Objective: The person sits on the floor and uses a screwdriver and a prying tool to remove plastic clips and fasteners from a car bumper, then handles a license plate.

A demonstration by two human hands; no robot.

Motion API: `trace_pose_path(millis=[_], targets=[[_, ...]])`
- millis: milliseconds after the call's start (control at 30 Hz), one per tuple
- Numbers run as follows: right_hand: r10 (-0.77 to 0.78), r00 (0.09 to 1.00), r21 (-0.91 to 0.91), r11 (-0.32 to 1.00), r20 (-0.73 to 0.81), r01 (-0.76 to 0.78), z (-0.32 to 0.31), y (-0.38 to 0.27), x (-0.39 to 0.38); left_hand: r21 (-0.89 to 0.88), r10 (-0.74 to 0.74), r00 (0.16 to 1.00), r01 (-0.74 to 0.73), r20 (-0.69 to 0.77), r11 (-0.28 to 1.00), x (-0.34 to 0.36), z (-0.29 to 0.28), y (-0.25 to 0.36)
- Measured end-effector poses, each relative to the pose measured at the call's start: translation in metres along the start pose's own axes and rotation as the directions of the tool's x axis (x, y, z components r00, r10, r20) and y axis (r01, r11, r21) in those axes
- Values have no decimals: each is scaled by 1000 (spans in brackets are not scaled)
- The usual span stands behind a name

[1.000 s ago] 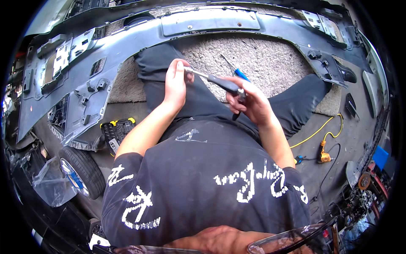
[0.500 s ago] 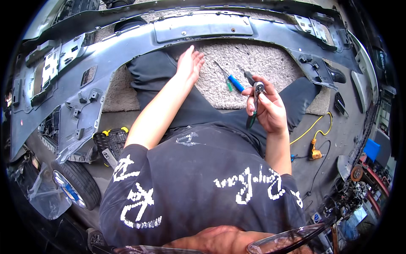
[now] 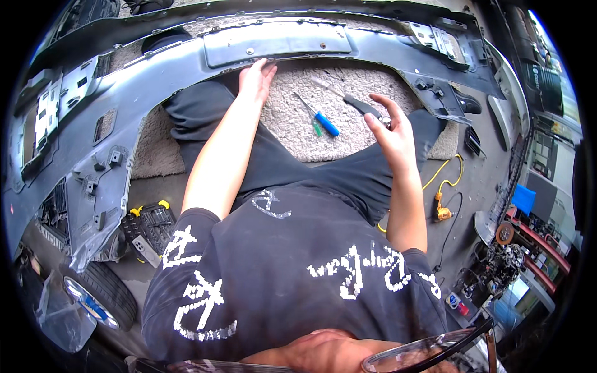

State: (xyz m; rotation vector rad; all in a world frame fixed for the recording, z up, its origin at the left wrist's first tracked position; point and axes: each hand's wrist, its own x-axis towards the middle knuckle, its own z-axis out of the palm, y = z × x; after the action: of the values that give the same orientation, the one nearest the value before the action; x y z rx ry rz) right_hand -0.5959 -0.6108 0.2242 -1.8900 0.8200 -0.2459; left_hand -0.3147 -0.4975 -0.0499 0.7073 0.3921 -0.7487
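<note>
Black-handled screwdriver (image 3: 357, 104) lies on the grey carpet (image 3: 292, 124), just beyond the fingertips of the right hand (image 3: 392, 133). Its long axis runs from the handle, nearest that hand, up and away to the left toward the shaft tip. The right hand is open, fingers spread, holding nothing. A blue-handled screwdriver (image 3: 320, 118) lies to its left, apart. The left hand (image 3: 255, 78) is farther off, open, resting flat against the inner edge of the grey bumper (image 3: 186, 62).
</note>
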Motion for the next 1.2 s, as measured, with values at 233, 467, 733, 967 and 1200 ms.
trace_pose_path(millis=[233,467,733,967,1200], targets=[[35,998,-287,958,51,-19,-42,-16,53,51,-6,998,10,-69,999,-44,12,6],[170,985,-225,961,9,-164,-55,-27,127,112,-72,986,89,-151,990,-95,6,0],[175,978,-476,874,110,-103,-37,-5,199,104,-71,984,89,-164,991,-96,13,-5],[218,970,-444,884,108,-149,-30,6,211,112,-72,986,90,-151,990,-94,13,-7],[221,970,-447,882,105,-153,-31,0,209,117,-71,984,91,-163,989,-93,16,-8]])
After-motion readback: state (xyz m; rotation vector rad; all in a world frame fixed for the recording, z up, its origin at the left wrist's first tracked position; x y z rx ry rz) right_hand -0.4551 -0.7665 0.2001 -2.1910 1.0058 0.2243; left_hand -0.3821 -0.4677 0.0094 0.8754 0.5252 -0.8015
